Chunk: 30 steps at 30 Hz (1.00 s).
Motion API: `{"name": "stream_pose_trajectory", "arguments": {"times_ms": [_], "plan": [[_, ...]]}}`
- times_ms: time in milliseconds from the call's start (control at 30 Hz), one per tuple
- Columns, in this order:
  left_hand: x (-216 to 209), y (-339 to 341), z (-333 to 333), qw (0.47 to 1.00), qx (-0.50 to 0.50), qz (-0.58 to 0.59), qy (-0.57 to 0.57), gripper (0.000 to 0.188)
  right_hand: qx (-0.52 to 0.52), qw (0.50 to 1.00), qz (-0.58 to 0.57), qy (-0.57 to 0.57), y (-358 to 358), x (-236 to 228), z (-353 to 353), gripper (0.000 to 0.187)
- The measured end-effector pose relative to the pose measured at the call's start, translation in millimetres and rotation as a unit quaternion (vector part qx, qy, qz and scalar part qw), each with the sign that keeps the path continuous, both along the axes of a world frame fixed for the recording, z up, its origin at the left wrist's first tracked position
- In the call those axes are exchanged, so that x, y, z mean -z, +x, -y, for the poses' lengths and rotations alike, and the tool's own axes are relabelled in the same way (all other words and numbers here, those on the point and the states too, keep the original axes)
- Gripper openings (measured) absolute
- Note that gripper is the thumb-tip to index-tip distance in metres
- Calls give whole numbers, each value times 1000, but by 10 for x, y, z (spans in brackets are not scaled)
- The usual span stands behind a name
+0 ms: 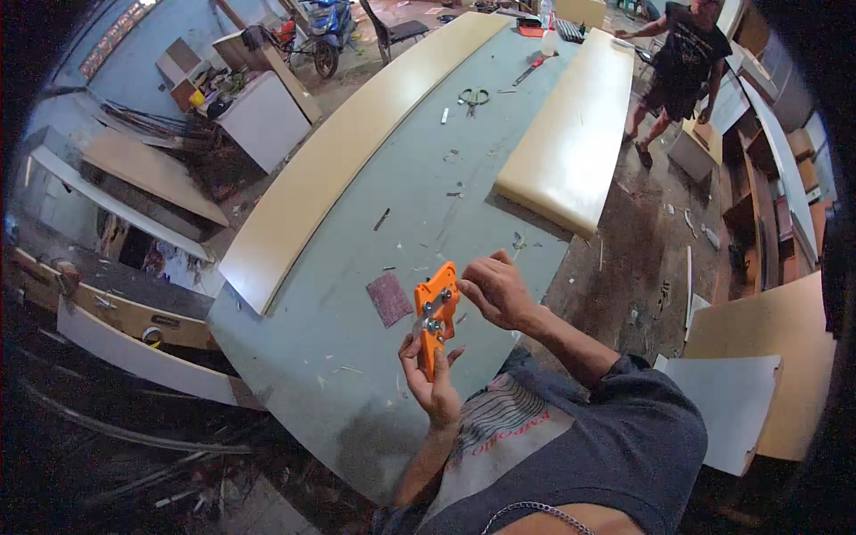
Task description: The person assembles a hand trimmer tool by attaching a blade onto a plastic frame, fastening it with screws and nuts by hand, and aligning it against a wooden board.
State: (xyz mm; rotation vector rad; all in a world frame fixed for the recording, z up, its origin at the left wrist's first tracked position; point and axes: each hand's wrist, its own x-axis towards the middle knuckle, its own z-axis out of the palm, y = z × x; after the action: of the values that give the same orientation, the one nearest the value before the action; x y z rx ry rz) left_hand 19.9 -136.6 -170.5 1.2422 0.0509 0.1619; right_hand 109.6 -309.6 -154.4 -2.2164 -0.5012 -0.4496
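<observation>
Upright in my left hand [432,383] is an orange edge-banding trimmer [437,308] with metal bolts on its face. My left fingers and thumb wrap round its lower end. My right hand [501,290] is beside the trimmer's upper end, its fingers curled and pinched at the orange edge. Whether anything small is between those fingertips is hidden. Just left of the trimmer, a maroon piece of sandpaper [390,299] lies flat on the grey-green worktable [330,357].
A long cream panel [357,156] runs along the table's left side, and a shorter cream board [575,125] lies at the right. Green-handled scissors [474,98], a red-and-black tool [530,69] and scraps lie farther back. Another person [687,67] stands at the far right.
</observation>
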Motion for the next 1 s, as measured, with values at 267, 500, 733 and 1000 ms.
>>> {"name": "stream_pose_trajectory", "arguments": {"times_ms": [267,500,733,1000], "plan": [[5,-92,-109,997,-25,-45,-49,32,-77,995,-33,-51,-25,42,-111,18],[122,-176,-120,999,-26,-24,-29,29,-107,992,7,-64,-21,163,-191,13],[84,-164,-154,998,-56,-32,-27,32,-133,989,-57,-21,-17,44,-178,22],[92,-146,-187,996,-58,-54,-51,31,-135,988,28,-74,61,224,-254,30]]}}
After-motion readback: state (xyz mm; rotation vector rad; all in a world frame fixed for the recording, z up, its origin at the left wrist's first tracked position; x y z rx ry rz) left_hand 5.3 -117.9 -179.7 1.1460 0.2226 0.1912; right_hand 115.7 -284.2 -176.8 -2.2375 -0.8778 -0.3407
